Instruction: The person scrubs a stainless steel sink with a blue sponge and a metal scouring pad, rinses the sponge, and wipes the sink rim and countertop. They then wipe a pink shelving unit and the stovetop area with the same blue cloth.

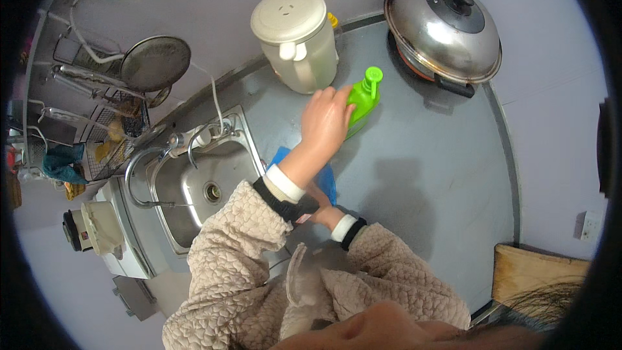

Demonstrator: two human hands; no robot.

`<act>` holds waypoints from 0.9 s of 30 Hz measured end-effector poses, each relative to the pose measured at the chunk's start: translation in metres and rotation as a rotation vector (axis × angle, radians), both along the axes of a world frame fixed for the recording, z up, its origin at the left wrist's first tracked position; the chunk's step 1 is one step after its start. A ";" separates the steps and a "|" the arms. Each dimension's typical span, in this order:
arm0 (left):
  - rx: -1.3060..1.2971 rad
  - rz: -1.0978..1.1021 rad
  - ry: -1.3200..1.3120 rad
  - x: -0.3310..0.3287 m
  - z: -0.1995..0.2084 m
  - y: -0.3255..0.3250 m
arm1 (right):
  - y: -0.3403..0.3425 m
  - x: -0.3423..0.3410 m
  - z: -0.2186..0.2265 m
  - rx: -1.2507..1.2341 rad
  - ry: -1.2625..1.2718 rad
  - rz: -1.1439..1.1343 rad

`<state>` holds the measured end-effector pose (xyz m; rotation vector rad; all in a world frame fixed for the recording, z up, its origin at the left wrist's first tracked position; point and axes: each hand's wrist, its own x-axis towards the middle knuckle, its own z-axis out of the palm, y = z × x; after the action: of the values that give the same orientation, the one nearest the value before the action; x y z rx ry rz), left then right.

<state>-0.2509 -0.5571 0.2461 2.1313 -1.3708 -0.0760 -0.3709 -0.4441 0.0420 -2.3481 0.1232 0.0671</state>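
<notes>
My left hand [326, 120] is closed around a green plastic bottle [365, 100] with a bright green cap, over the far middle of the grey countertop. The bottle's base is partly hidden, so whether it touches the counter is unclear. My left forearm crosses in front of my right hand [322, 207], which is at the near edge of a blue cloth [329, 185]. The right fingers are hidden behind the left sleeve, and their grip on the cloth does not show. Both arms wear quilted beige sleeves with dark and white cuffs.
A lidded translucent pitcher [298, 68] stands behind my left hand. At the far right is a lidded metal wok [447, 29]. The steel sink [194, 220] with a curved faucet [129, 178] lies left, below hanging strainers [155, 63]. A wooden board [534, 272] is at lower right.
</notes>
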 end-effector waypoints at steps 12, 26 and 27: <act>-0.014 0.047 0.064 0.002 -0.013 -0.114 | -0.014 0.014 0.005 -0.082 0.057 -0.037; -0.125 0.125 0.477 0.003 -0.020 0.219 | -0.106 0.261 -0.008 0.266 -0.224 -0.404; -0.080 0.230 0.550 0.000 -0.023 0.251 | -0.108 0.276 -0.007 0.229 -0.158 -0.433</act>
<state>-0.2512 -0.3063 0.2228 1.9822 -0.7938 -0.4692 -0.0951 -0.5525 0.0354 -2.0429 0.5133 -0.3005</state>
